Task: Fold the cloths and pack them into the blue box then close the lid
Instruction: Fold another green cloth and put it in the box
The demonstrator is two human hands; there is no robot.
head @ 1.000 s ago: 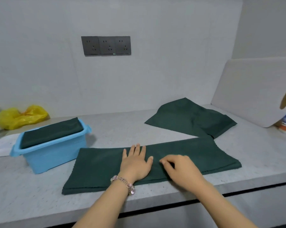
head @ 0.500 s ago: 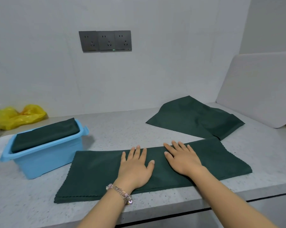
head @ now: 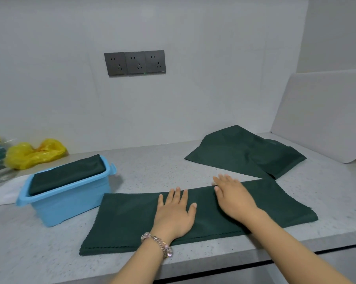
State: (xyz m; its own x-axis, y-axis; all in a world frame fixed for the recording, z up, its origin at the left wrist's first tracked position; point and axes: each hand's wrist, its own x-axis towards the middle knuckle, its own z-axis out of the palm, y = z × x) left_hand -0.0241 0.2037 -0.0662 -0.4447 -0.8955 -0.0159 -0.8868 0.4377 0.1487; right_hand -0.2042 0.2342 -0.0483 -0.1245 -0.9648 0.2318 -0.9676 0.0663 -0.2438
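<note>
A dark green cloth (head: pixel 128 218), folded into a long strip, lies along the front of the counter. My left hand (head: pixel 174 212) presses flat on its middle with fingers spread. My right hand (head: pixel 233 196) lies flat on the strip just to the right, its fingertips reaching the far edge. The blue box (head: pixel 70 198) stands to the left with a folded green cloth (head: pixel 66 174) on top inside it. A second, loosely laid green cloth (head: pixel 246 151) rests at the back right. No lid is recognisable.
A grey speckled counter (head: pixel 152 165) ends in a front edge close to me. A white board (head: pixel 324 113) leans at the right wall. A yellow plastic bag (head: pixel 33 152) and white paper (head: pixel 5 191) sit at the far left. Wall sockets (head: pixel 135 62) are above.
My right hand went from pinching the strip near its middle to lying flat, then slid toward the far edge. My left hand stayed pressed on the cloth.
</note>
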